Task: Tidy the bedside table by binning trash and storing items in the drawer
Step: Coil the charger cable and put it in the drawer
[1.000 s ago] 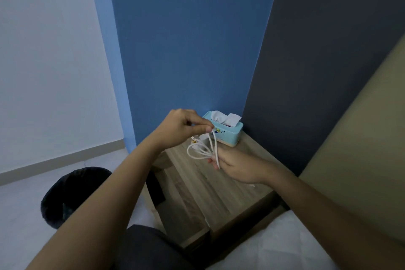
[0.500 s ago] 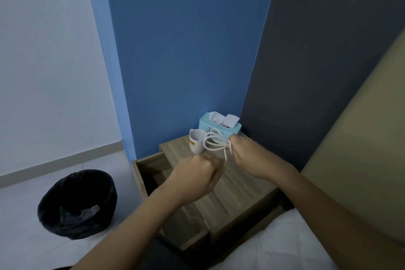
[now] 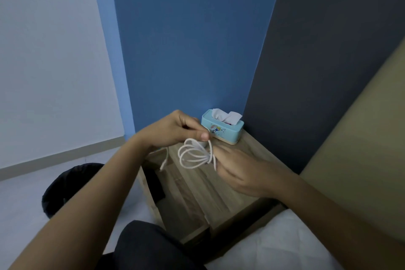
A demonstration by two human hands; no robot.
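A white cable (image 3: 192,156) hangs in several loops above the wooden bedside table (image 3: 210,190). My right hand (image 3: 238,171) pinches the gathered loops at their right end. My left hand (image 3: 175,131) is raised over the loops, its thumb and fingers closed on a strand; a loose end of the cable dangles below its wrist. A light blue tissue box (image 3: 222,126) stands at the table's back corner. The table's drawer (image 3: 153,180) is pulled out to the left, mostly behind my left arm. A white mug is almost entirely hidden behind my left hand.
A black bin (image 3: 65,184) with a dark liner stands on the pale floor at the left, partly behind my left forearm. Blue and dark grey walls meet behind the table. A white bed (image 3: 285,241) lies at the lower right, my dark-clothed knee at the bottom centre.
My left hand has come up from beside the drawer to the top of the loops, now covering the mug. The coil has gained a turn and my right hand has sunk slightly.
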